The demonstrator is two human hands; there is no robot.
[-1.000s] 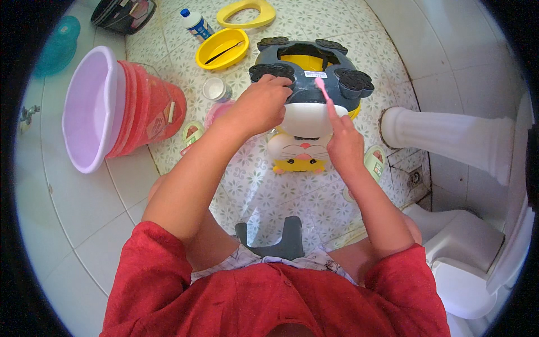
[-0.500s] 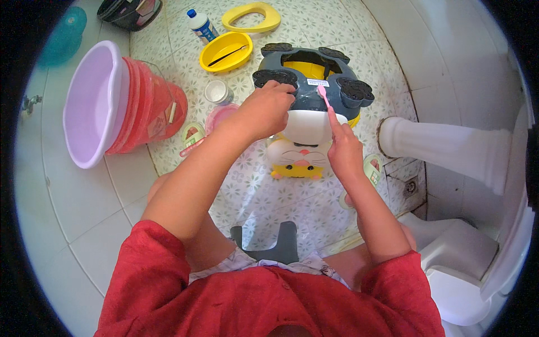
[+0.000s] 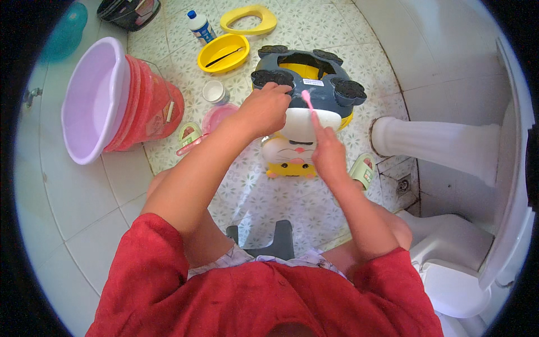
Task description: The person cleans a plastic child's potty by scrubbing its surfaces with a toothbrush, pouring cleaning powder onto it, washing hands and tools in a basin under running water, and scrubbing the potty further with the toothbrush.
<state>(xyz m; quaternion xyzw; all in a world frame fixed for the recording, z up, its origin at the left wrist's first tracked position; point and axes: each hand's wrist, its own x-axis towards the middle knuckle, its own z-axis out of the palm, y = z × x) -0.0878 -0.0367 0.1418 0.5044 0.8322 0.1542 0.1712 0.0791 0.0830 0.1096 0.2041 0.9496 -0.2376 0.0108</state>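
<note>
An overturned child's potty [image 3: 314,101] with a cat face lies in front of me, its dark grey underside and black feet turned up. My left hand [image 3: 267,110] is closed on its near left side, by a black foot; part of the grip is hidden. In my right hand [image 3: 328,147] is a pink toothbrush [image 3: 307,99], gripped by the handle with the index finger stretched along it. The brush head rests at the grey underside, below a white label [image 3: 313,82]. Through the underside's opening, yellow plastic shows.
A yellow basin [image 3: 224,54] holding a black brush, a yellow potty seat ring [image 3: 267,21] and a white bottle [image 3: 201,28] stand beyond. To the left are a white cup [image 3: 214,91], a pink bowl [image 3: 216,117] and a red bucket [image 3: 151,106] with a lilac basin [image 3: 90,106]. A white pedestal [image 3: 438,143] stands right.
My right hand has moved the toothbrush left and slightly nearer across the grey underside. My left hand keeps its place on the potty. The whole view has shifted slightly.
</note>
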